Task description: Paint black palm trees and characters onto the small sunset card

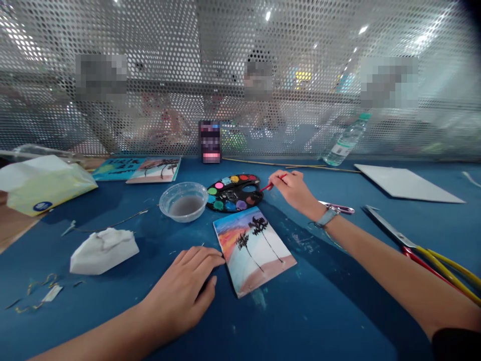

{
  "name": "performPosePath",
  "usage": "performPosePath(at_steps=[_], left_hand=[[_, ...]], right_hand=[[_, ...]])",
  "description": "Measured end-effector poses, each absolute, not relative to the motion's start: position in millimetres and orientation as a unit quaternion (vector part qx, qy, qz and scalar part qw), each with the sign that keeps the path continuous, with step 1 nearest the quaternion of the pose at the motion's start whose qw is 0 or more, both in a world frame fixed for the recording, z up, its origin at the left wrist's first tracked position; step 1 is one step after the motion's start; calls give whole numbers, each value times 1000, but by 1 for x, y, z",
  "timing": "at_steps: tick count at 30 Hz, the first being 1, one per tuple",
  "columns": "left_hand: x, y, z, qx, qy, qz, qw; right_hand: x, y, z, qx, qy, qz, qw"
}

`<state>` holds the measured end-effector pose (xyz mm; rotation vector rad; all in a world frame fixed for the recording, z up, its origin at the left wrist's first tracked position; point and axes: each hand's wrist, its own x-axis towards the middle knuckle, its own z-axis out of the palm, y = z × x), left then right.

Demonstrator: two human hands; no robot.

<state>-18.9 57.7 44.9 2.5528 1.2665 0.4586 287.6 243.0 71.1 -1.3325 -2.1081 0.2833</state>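
Observation:
Between the fingers of my right hand (289, 186) is a thin red paintbrush (268, 187), its tip at the dark paint on the right side of a black palette (233, 192). Round pans of several colours line that palette. My left hand (190, 283) lies on the table with its fingers stretched out, the fingertips at the left edge of a small painted canvas (255, 255). Two black palm trees stand on it against an orange, blue and white sky, over a pinkish ground. Left of the palette sits a clear plastic bowl (184, 201) of greyish water.
White tissue (104, 251) and scraps lie at left, near a tissue pack (45, 183). Painted pictures (154, 169), a phone (210, 142) and a water bottle (346, 140) stand toward the mesh wall (225, 45). At right are scissors (409, 243), a cutter (340, 207) and a white board (408, 184).

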Motion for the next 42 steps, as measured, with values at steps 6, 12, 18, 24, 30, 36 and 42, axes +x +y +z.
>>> performPosePath(at_steps=[6, 12, 18, 24, 30, 36, 42], left_hand=[[-19, 56, 45, 877, 435, 161, 126], [-20, 56, 44, 875, 438, 163, 129], [-20, 58, 45, 875, 437, 161, 131], [-19, 56, 47, 881, 426, 154, 134], [-16, 55, 48, 890, 416, 141, 125], [-16, 55, 46, 896, 406, 125, 125], [-16, 56, 50, 903, 396, 108, 128]], right_hand=[[289, 244, 72, -499, -800, 134, 304], [285, 241, 77, -495, -788, 165, 328], [287, 245, 78, -493, -729, 258, 398], [289, 240, 80, -488, -601, 414, 479], [296, 211, 86, -458, -521, 510, 508], [309, 181, 84, -444, -484, 558, 507], [311, 161, 60, -440, -445, 612, 484]])
